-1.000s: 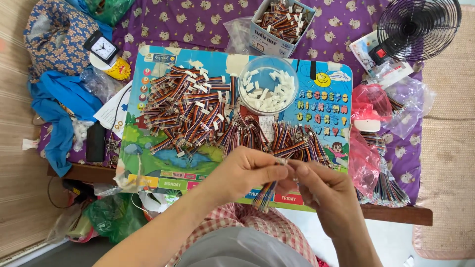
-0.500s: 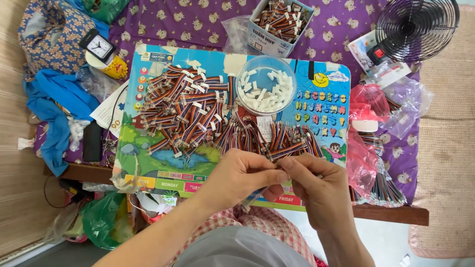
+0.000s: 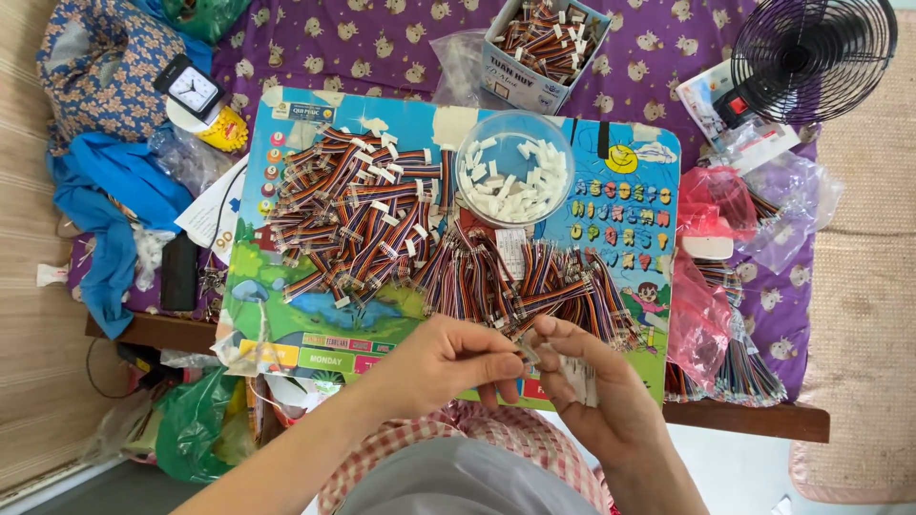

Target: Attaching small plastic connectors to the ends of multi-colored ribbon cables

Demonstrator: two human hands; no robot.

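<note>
My left hand (image 3: pixel 448 362) and my right hand (image 3: pixel 596 386) meet at the near edge of a colourful children's board (image 3: pixel 286 296). Both pinch one short multicoloured ribbon cable (image 3: pixel 530 353) between their fingertips. The right hand also holds a small white connector piece (image 3: pixel 578 374). Just beyond the hands lies a heap of loose ribbon cables (image 3: pixel 534 281). A second pile of cables with white plugs (image 3: pixel 358 215) covers the board's left half. A clear round bowl of white connectors (image 3: pixel 513 176) stands at the board's far middle.
A cardboard box of cables (image 3: pixel 544 38) sits at the back on the purple cloth. A black fan (image 3: pixel 811 52) stands far right, pink plastic bags (image 3: pixel 711 286) at right. A small clock (image 3: pixel 194 91), blue cloth (image 3: pixel 105 210) and a green bag (image 3: pixel 196 429) lie left.
Both hands stayed together at the board's near edge, working one cable between the fingertips. The right hand's fingers shifted slightly and a white piece now shows in them.
</note>
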